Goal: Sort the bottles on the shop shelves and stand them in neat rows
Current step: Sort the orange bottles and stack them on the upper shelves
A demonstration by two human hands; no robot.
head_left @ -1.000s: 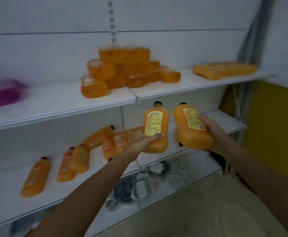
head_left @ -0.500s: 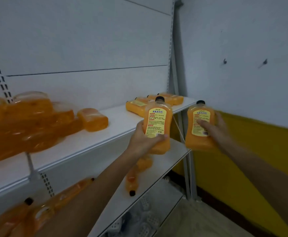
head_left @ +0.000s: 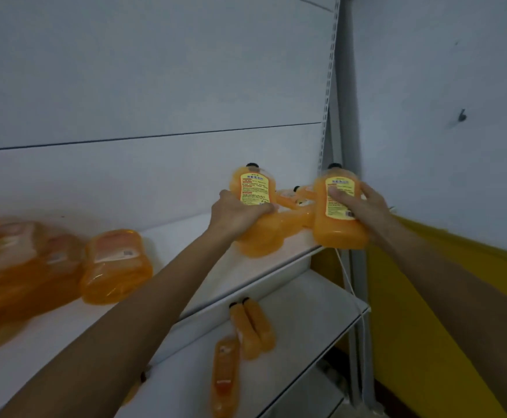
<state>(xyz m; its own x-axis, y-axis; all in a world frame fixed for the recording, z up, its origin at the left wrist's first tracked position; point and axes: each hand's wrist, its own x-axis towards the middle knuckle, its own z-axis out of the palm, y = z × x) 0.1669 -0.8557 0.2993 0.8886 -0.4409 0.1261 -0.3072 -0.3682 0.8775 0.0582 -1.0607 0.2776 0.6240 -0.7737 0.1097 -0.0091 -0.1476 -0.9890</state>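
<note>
My left hand [head_left: 237,214] grips an upright orange bottle [head_left: 253,188] with a black cap and yellow label, held above the right end of the upper white shelf [head_left: 186,236]. My right hand [head_left: 363,208] grips a second orange bottle [head_left: 338,212] of the same kind, upright, at the shelf's right edge. Between and behind the two, more orange bottles [head_left: 299,203] lie flat on the shelf's far right end.
A heap of orange bottles [head_left: 35,267] lies on the upper shelf's left part. On the lower shelf [head_left: 306,312] several orange bottles [head_left: 252,327] lie flat. A slotted metal upright [head_left: 327,116] and a grey-and-yellow side wall [head_left: 442,267] close off the right.
Both hands have carried their bottles up and forward to the right end of the upper shelf. The view has closed in on the shelf's right end.
</note>
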